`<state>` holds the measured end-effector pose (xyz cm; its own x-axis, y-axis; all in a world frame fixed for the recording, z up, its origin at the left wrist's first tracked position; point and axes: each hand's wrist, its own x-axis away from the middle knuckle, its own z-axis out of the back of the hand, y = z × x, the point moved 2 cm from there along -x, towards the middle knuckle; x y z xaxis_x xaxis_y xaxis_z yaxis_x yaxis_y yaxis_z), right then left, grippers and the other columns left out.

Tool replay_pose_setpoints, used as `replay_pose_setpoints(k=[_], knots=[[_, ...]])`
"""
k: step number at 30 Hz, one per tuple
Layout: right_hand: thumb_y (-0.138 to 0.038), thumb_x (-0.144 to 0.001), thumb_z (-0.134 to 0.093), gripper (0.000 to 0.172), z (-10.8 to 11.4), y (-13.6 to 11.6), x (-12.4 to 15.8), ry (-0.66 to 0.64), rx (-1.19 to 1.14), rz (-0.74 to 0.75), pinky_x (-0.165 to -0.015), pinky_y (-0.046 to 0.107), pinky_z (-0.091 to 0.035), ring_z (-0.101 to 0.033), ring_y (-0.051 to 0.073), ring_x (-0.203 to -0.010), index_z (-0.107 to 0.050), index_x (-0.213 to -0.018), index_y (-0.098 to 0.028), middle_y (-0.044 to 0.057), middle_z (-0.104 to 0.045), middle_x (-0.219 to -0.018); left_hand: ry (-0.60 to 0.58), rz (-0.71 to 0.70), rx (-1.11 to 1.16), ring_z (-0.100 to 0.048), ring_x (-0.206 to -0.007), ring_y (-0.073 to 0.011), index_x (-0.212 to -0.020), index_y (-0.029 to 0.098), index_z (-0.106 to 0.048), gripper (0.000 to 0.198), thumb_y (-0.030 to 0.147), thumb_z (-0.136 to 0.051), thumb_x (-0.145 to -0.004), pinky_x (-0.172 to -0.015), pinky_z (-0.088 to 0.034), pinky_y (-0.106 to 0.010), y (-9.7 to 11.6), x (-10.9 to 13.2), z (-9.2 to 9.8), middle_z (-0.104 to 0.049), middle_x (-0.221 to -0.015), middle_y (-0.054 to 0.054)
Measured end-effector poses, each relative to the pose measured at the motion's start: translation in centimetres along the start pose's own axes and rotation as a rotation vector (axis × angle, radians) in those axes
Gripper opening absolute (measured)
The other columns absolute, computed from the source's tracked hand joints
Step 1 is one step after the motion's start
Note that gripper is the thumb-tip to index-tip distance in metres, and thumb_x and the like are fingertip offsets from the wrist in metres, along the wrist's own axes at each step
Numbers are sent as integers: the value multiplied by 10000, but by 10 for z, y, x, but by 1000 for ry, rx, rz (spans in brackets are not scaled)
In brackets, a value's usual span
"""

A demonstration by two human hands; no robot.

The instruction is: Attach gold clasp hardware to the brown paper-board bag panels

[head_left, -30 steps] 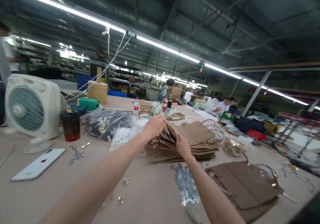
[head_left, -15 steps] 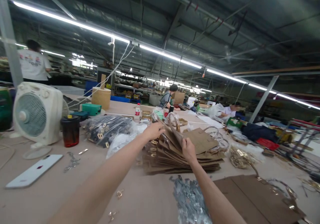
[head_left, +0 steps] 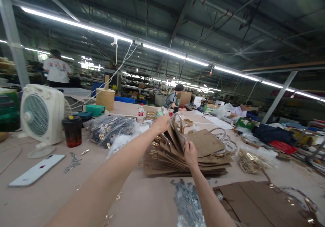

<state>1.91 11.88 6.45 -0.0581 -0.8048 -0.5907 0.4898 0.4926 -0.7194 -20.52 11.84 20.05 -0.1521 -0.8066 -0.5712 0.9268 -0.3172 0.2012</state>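
A stack of brown flat pieces (head_left: 177,159) with gold metal fittings lies on the table ahead of me. My left hand (head_left: 162,122) grips the lifted edges of several top pieces at the stack's far left. My right hand (head_left: 190,152) pinches the near edge of the same raised pieces. Both hands are closed on them, and the pieces fan upward between the hands. Clear looped handles (head_left: 223,137) stick out on the stack's right side.
A white fan (head_left: 42,113), a dark cup (head_left: 72,131), a white phone (head_left: 35,169) and a bag of buckles (head_left: 109,129) lie to the left. Silver bits (head_left: 188,200) and brown sheets (head_left: 261,203) lie near me. Other people work at the far end.
Both hands have raised the top brown pieces higher, so they fan up more steeply. The view has swung slightly left, and a person in a white shirt shows at the far left.
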Motion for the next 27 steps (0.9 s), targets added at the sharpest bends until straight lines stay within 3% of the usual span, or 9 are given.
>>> replay_pose_setpoints(k=[4,7,11,13,16,19,22,24,27], knots=[[-538,-989,-442,346,-4,-11,7,-86,-39,38,-776,344,-461,-656,242,-826,-611,-951,-239,57,-727,-881,9,-19,5,-711,-1131,-273,-1131,178,-752,346,102,-562,-853,-1013,-534,-377,39,-23,5,-780,-1126,-127],[-588,-900,-615,411,-11,-23,13,-132,-75,43,-820,350,-499,-704,261,-918,-588,-1106,-233,80,-759,-1027,0,-55,17,-733,-1076,-281,-1060,159,-780,302,98,-591,-833,-966,-550,-369,75,-36,5,-793,-1048,-150],[-577,-846,-671,495,-12,-25,7,64,-69,-59,-835,380,-517,-724,307,-972,-560,-1153,-204,149,-770,-1065,-50,-191,67,-729,-1088,-260,-1040,171,-792,259,130,-607,-863,-967,-545,-332,108,-44,7,-794,-1106,-141],[-519,-878,-618,483,-8,-20,-1,92,-83,-81,-848,386,-522,-730,307,-999,-556,-1223,-187,165,-776,-1098,-57,-275,115,-684,-1195,-228,-1137,203,-772,306,149,-612,-882,-1049,-500,-308,104,-39,12,-759,-1260,-97],[-469,-889,-589,531,0,-11,-9,18,-84,-55,-900,391,-523,-733,295,-1043,-548,-1337,-187,145,-785,-1131,-87,-451,150,-632,-1252,-245,-1214,189,-739,371,245,-719,-847,-1128,-433,-332,70,-17,20,-721,-1325,-96],[-463,-902,-569,547,6,-6,-10,-39,-33,-16,-906,386,-524,-735,283,-999,-572,-1377,-192,121,-796,-1076,-324,-525,-64,-621,-1197,-280,-1026,256,-786,345,221,-853,-690,-1111,-418,-354,22,13,16,-763,-1180,-68],[-467,-921,-541,569,5,-6,-9,-72,-10,15,-886,382,-528,-726,269,-931,-563,-1418,-191,114,-786,-1090,-365,-454,-214,-636,-1082,-283,-803,252,-767,116,168,-805,-732,-1009,-464,-350,-8,32,11,-771,-972,-79],[-469,-929,-531,583,3,-10,-8,-90,-12,20,-889,386,-529,-721,267,-929,-549,-1443,-195,113,-776,-1123,-322,-444,-224,-642,-1053,-277,-843,236,-766,113,146,-700,-826,-976,-479,-357,-8,33,6,-761,-981,-96],[-469,-939,-526,575,0,-17,-4,-156,-32,36,-948,405,-520,-709,274,-1008,-553,-1449,-206,110,-760,-1174,-254,-452,-209,-653,-1069,-267,-989,200,-766,247,91,-566,-894,-978,-491,-363,14,17,-6,-747,-1100,-125]])
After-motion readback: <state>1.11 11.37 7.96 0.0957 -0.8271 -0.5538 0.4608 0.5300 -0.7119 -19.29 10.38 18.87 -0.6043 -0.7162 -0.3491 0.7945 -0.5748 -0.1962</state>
